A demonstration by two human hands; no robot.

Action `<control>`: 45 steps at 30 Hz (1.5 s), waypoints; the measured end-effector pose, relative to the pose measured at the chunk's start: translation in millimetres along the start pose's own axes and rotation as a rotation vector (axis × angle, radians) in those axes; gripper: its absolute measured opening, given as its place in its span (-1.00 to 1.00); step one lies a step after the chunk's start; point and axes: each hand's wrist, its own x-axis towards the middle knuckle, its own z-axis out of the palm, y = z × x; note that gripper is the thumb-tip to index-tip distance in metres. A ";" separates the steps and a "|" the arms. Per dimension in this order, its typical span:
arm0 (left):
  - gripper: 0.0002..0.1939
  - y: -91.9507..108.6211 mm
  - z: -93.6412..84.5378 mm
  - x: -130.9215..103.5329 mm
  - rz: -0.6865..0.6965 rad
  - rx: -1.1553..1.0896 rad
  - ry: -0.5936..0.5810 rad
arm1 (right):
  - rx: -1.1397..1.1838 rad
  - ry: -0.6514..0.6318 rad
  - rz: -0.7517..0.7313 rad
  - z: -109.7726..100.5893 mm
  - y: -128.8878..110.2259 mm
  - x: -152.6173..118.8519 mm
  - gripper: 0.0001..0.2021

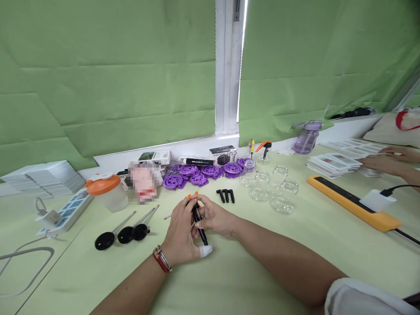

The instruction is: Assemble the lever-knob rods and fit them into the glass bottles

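Observation:
Near the middle of the table, my left hand (182, 234) is closed around a black tube-shaped part (200, 227), its thumb tip wrapped in white. My right hand (215, 216) grips the same part from the right, fingers near its upper end. A bit of orange (193, 194) shows just above the fingers; how it joins the black part is hidden. A thin metal tip pokes out left of my left hand. Three small black elbow pieces (225, 196) lie beyond my right hand. Left of my hands rest several metal rods with round black ends (105, 240).
Purple wheel-like parts (198, 173) lie at the back. Clear glass vessels (281, 203) stand right of centre. An orange-lidded cup (111, 194) and white power strip (70, 210) are left; an orange power strip (354, 203) is right. Another person's hands (383, 162) touch cards at far right.

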 end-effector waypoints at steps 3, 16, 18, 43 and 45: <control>0.10 -0.5 0.2 -0.9 -0.004 -0.001 0.004 | 0.005 0.002 0.010 -1.3 1.0 0.9 -0.26; 0.26 -3.5 -2.6 0.2 -0.003 -0.035 -0.063 | 0.043 -0.015 0.024 -4.2 2.4 1.7 -0.28; 0.26 -2.9 -2.3 0.5 -0.008 -0.036 -0.062 | 0.044 -0.003 0.032 -3.4 1.8 1.5 -0.27; 0.08 7.0 -4.5 2.4 -0.057 -0.029 -0.024 | 0.037 0.022 0.086 -1.2 -2.3 -0.7 -0.26; 0.08 7.0 -6.0 3.0 -0.058 -0.031 -0.021 | 0.036 -0.004 0.078 -2.1 -2.7 -0.7 -0.26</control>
